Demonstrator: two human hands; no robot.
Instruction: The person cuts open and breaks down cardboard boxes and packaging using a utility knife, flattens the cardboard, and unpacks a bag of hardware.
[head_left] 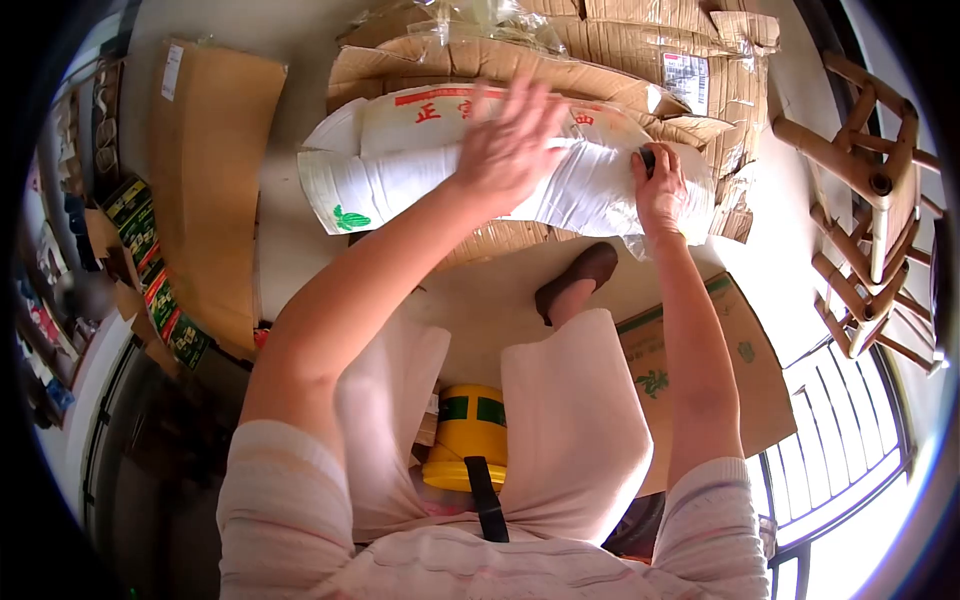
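Note:
A white printed carton sheet (400,185) with red characters and a green plant print lies across a pile of flattened brown cardboard in front of me. Its near side is folded or rolled over, wrinkled. My left hand (510,140) is over the middle of the sheet, fingers spread and smeared by motion; whether it touches the surface, I cannot tell. At the right end, my right hand (662,195) is closed around a small black object (647,160) whose kind is unclear, resting against the white sheet.
Flattened brown cardboard (610,40) lies beyond and under the sheet. A long brown carton piece (215,190) stands at left. Another carton (710,370) lies by my right leg. A yellow bucket (470,440) is between my legs. Wooden stools (865,190) and a railing (830,430) are at right.

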